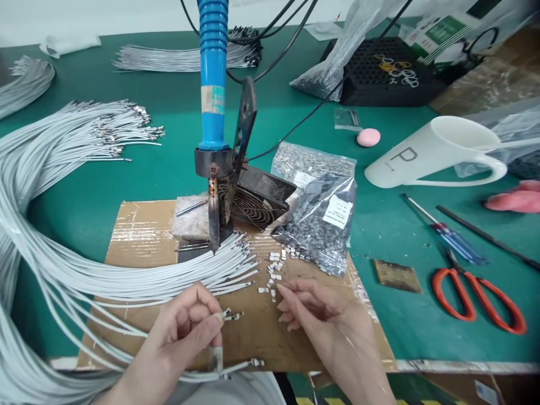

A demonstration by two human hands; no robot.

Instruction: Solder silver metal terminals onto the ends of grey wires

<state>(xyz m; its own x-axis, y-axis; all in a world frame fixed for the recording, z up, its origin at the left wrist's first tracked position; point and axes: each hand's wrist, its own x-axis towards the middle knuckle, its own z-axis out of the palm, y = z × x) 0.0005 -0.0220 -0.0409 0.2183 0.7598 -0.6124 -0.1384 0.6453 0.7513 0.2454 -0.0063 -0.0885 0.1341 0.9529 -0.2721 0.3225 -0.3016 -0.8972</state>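
My left hand (185,334) is closed, with thumb and index finger pinching a white wire near its metal-tipped end (233,316); most of that wire is hidden by the hand. Tape wraps one fingertip. Below it, other white wires with metal terminals (256,363) stick out to the right. My right hand (318,323) hovers over the cardboard (253,343), fingers loosely bent and apart, close to several small white connectors (274,267). I make out nothing in its grasp. A fan of white wires (189,275) lies above my left hand, ends pointing right.
A blue-handled soldering iron (213,73) hangs tip-down in a clamp, beside a black fan (257,197). Plastic bags of small parts (320,219) lie behind the connectors. Right: a white mug (434,152), a screwdriver (455,239) and orange-handled scissors (481,292). Wire bundles (25,225) curve along the left.
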